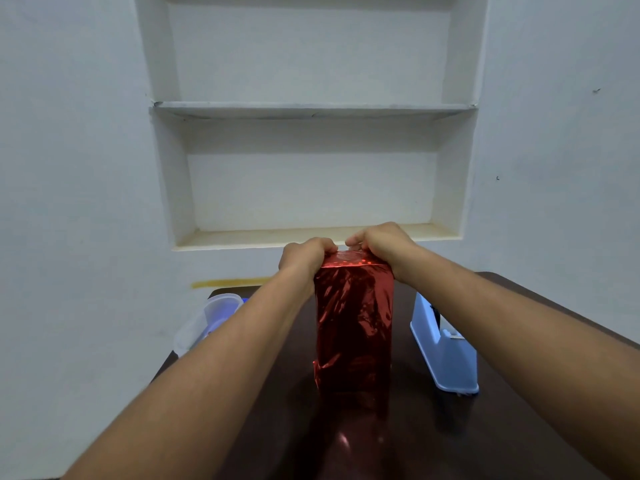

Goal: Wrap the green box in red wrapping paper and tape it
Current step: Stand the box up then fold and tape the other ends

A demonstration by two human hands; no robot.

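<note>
The box, fully covered in red wrapping paper (353,327), stands on end near the middle of the dark table (519,427); no green surface is visible. Its long axis runs vertically, so the open top end faces upward, directly under both hands. The foil on the side walls is wrinkled but lies close to the box.

The left hand (304,254) sits at the upper left corner, fingers curled over the top edge and clasping the paper there. The right hand (381,242) sits at the upper right corner in a mirrored posture, fingers curled onto the top fold. Both are equally near the work; the fingertips almost meet above the centre of the top face. A pale glossy strip lies between them, possibly tape, though this cannot be confirmed.

Judgement: the top end is being closed, and the coming move depends on pressing straight down along the vertical axis.

A light blue tape dispenser (446,355) stands just right of the box, nearer the right hand. A translucent plastic container (207,317) rests at the left table edge.
</note>
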